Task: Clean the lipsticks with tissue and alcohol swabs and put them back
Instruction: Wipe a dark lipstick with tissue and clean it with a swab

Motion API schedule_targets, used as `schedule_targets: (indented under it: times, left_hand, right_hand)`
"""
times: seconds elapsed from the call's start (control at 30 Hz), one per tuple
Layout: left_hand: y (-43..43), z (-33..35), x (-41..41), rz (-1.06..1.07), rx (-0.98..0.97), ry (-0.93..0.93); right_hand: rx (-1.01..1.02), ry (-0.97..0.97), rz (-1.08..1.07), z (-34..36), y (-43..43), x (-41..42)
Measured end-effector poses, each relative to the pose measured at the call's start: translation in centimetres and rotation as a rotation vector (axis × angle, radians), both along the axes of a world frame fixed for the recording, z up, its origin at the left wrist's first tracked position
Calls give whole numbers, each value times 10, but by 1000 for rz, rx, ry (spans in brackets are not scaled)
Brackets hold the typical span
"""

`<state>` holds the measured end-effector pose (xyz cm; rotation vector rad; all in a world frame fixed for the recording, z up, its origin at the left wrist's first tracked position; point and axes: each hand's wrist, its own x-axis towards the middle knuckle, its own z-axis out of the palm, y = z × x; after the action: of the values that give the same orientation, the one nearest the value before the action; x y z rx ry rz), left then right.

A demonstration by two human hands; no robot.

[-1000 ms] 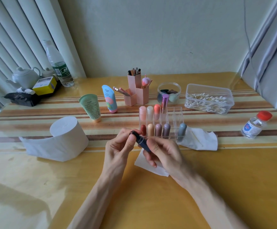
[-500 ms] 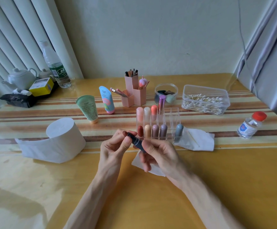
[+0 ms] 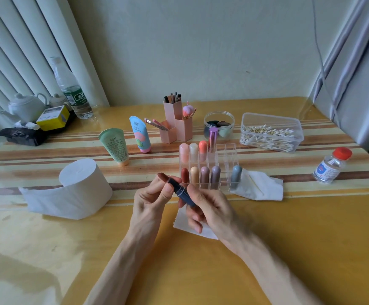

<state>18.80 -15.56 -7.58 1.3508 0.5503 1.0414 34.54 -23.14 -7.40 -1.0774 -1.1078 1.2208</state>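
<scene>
A dark blue lipstick [image 3: 182,192] is held between both hands just in front of the clear lipstick rack [image 3: 225,159]. My right hand [image 3: 210,211] grips its lower body. My left hand [image 3: 155,194] pinches its upper end with thumb and fingers. The rack holds several capped lipsticks in two rows, among them a grey-blue one [image 3: 236,173] at the right. A flat tissue sheet [image 3: 185,225] lies under my right hand. A crumpled tissue [image 3: 259,186] with a swab stick on it lies right of the rack.
A toilet paper roll [image 3: 79,190] stands at the left. A box of cotton swabs [image 3: 270,133] and an alcohol bottle [image 3: 331,168] with a red cap are at the right. Two tubes [image 3: 115,148], pink brush holders [image 3: 174,123], a sponge jar [image 3: 218,126], a water bottle and teapot stand behind.
Both hands keep hold of the dark blue lipstick in nearly the same spot; the left fingers have shifted slightly on its upper end. The view has drifted a little.
</scene>
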Motion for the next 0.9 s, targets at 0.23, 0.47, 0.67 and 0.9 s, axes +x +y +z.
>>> schedule_targets:
  times: [0.23,0.47,0.67,0.9]
  left_hand:
    - [-1,3,-4,-43,15,31]
    - [1,-2,1,-73,38,16]
    - [1,-6,0,-15,73,68]
    - [11,-4,-10,115,-87,-48]
  right_hand:
    - [-126,127,137,9,-3,3]
    - [-91,137,91,5,-1,5]
    - [-36,117,69,5,-3,12]
    - [201,-723,-220,-12,-3,38]
